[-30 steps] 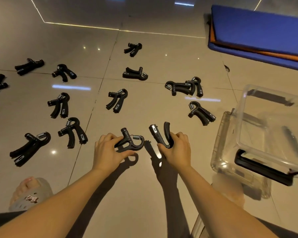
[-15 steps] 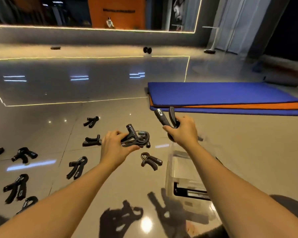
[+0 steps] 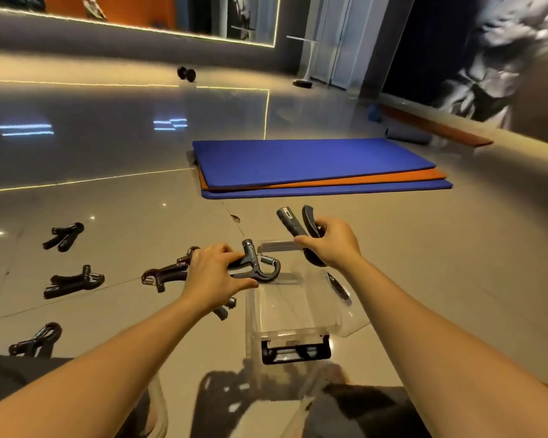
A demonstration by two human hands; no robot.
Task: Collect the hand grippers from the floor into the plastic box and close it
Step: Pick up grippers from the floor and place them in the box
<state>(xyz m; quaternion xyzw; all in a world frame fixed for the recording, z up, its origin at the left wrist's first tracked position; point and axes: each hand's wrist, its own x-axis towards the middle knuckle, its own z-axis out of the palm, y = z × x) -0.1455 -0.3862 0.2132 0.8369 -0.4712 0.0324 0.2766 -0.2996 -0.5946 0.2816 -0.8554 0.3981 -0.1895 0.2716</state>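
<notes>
— Head view, hands first?

— Holding one black spring-loaded hand gripper (image 3: 260, 263) in the left hand (image 3: 214, 279), fingers and thumb clamped on its handles, the coiled metal spring and hooked end sticking out toward the right. Hovering at the left rim of the clear plastic storage box (image 3: 268, 320), above the floor.

— And the other side?

— Gripping a second black hand gripper (image 3: 298, 227) in the right hand (image 3: 331, 243), fingers curled shut round the lower part, both handle tips pointing up and away. Hanging over the far right part of the open box.

— Where is the box sitting?

— Resting on the glossy beige tiled floor (image 3: 424, 279) between the two forearms, close to the person's dark-clothed knees (image 3: 367, 412). Showing a black latch handle (image 3: 295, 350) on the near wall. Leaning against the right wall inside, one more dark gripper (image 3: 339, 287), partly blurred through the plastic.

— Anything still lying about?

— Lying scattered on the tiles to the left, further black hand grippers: one pair-like cluster (image 3: 163, 275) just beside the left hand, one (image 3: 73, 281) farther left, one (image 3: 63, 237) beyond it, one (image 3: 35, 341) near the left edge, and a piece (image 3: 225, 308) peeking out under the left wrist.

— Background?

— Stacking flat behind the box, well apart from it, blue and orange exercise mats (image 3: 314, 165). Sitting far off on the floor, a small dark dumbbell (image 3: 186, 73).
</notes>
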